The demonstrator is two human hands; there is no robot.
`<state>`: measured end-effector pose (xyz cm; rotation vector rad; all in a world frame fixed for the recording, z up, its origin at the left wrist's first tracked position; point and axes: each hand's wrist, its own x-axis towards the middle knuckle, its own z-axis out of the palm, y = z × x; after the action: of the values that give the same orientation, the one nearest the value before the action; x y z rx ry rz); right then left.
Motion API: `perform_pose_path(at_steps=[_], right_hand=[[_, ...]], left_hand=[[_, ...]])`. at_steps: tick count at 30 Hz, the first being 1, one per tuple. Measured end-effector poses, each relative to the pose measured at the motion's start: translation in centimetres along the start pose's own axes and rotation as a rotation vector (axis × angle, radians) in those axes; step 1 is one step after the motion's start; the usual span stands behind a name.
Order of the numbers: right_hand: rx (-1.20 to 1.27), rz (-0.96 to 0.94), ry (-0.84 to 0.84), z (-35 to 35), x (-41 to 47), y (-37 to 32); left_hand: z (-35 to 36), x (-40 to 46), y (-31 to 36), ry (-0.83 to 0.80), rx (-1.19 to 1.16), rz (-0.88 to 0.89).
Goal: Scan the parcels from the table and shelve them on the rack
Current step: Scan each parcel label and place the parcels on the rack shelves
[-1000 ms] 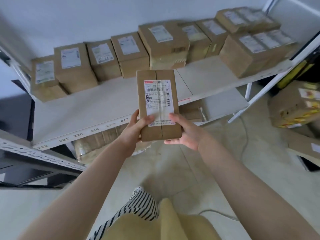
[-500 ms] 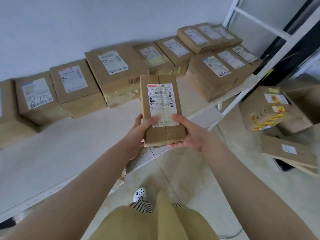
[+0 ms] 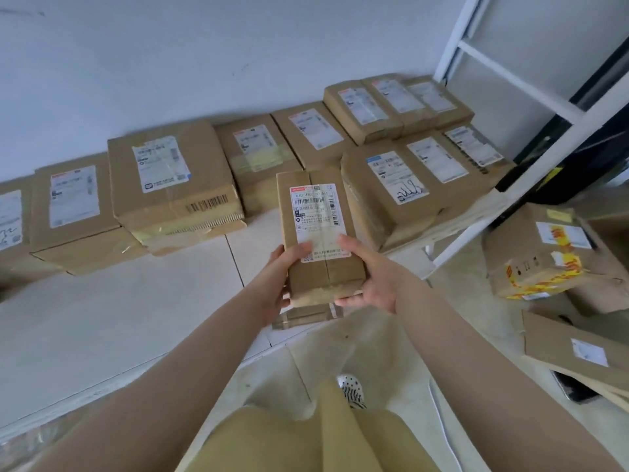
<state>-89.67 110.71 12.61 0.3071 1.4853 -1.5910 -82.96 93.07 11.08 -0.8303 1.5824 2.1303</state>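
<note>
We are holding the parcel (image 3: 320, 233) label-up, our left hand (image 3: 277, 277) and right hand (image 3: 369, 277) each clasping a lower side, so we are judging this the shelving step. Ahead of both hands, the rack shelf (image 3: 119, 318) is offering a gap between shelved boxes (image 3: 173, 178). Its label is showing a barcode; the printed digits are blurring.

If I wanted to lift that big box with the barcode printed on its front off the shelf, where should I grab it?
Probably by its two short ends, one hand from each side. The big box is wide and looks too broad for one hand. It sits on a flatter parcel, and the box on its left stands close, so slide it forward over the open shelf first to free the ends.
</note>
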Motion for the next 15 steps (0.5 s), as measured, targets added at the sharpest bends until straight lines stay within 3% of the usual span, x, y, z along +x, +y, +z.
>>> perform_pose_path(at_steps=[8, 15], right_hand=[[0.166, 0.036, 0.130, -5.0, 1.9, -3.0], [0.321, 0.040, 0.169, -5.3, 2.4, -3.4]], left_hand=[[6.8, 4.0, 1.6, 0.194, -0.106, -0.022], [8.5, 6.0, 2.3, 0.258, -0.143, -0.054]])
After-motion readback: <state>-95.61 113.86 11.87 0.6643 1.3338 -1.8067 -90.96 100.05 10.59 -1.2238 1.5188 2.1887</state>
